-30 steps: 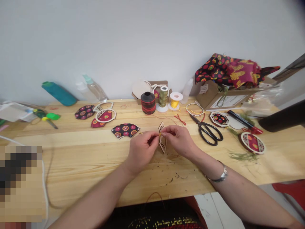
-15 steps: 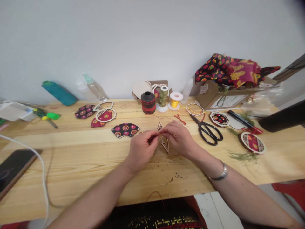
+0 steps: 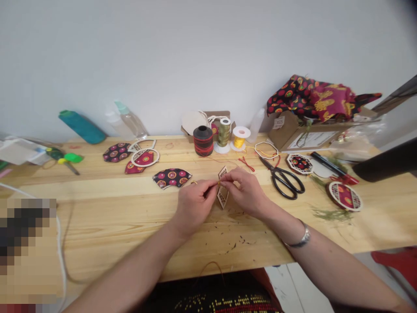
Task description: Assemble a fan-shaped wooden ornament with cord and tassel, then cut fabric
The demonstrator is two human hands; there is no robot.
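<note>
My left hand (image 3: 197, 204) and my right hand (image 3: 246, 191) meet over the table, thumbs and forefingers pinched together. A bit of thin yellowish cord shows faintly between the fingertips. Just behind them a small wooden lattice frame (image 3: 223, 198) stands on edge, its middle partly covered by my fingers. Whether the fingers also touch the frame is hidden. Left of my left hand lies a fan-shaped piece (image 3: 172, 178) covered in dark patterned fabric. Black-handled scissors (image 3: 286, 182) lie to the right of my right hand.
Behind my hands stand a red-and-black thread spool (image 3: 203, 141), a green spool (image 3: 223, 134) and a yellow spool (image 3: 239, 141). Patterned fabric (image 3: 299, 98) tops a cardboard box (image 3: 283, 134). A round framed piece (image 3: 345, 196) lies right; a white cable (image 3: 60, 243) runs left.
The lattice frame has turned slightly, its lower end swinging to the left. Both hands keep their pinch in nearly the same place.
</note>
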